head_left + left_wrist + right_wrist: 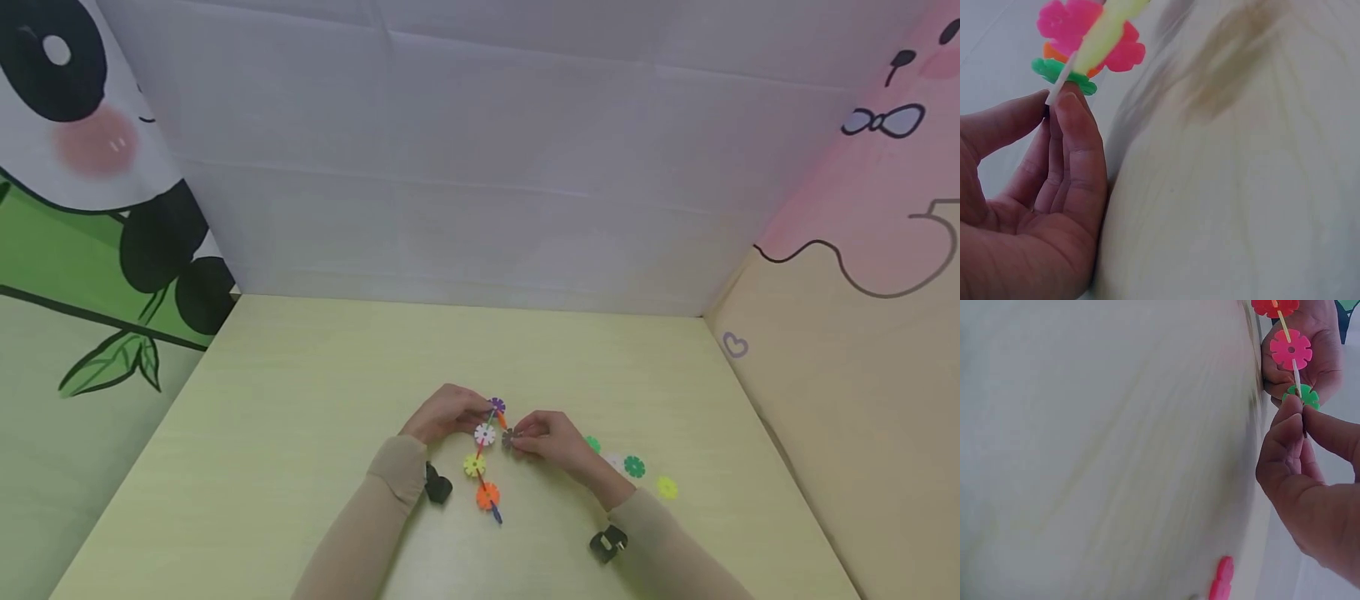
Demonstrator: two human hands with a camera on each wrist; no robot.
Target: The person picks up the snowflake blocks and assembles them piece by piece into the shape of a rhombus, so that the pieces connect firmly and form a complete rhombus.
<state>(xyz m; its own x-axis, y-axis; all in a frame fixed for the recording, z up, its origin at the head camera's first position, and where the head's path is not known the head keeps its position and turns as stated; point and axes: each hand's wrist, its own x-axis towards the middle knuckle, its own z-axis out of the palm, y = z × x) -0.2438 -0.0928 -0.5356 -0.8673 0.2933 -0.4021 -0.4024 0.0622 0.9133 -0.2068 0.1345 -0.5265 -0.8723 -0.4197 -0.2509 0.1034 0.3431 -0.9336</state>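
Observation:
A zigzag chain of notched plastic snowflake discs stands or lies between the hands, its pieces slotted together edge to face. In the head view it has purple, white, yellow and orange discs. My left hand pinches the chain near its far end, by the purple disc. A dark grey disc is pinched between thumb and fingertips of my right hand, touching or close to the chain. The left wrist view shows a thin white disc at the left fingertips, beside a green disc and a pink one.
Loose discs lie right of the right hand, among them a green disc and a yellow disc. Black wrist cameras sit by both forearms. A pale wall closes the back of the table; printed panels flank it.

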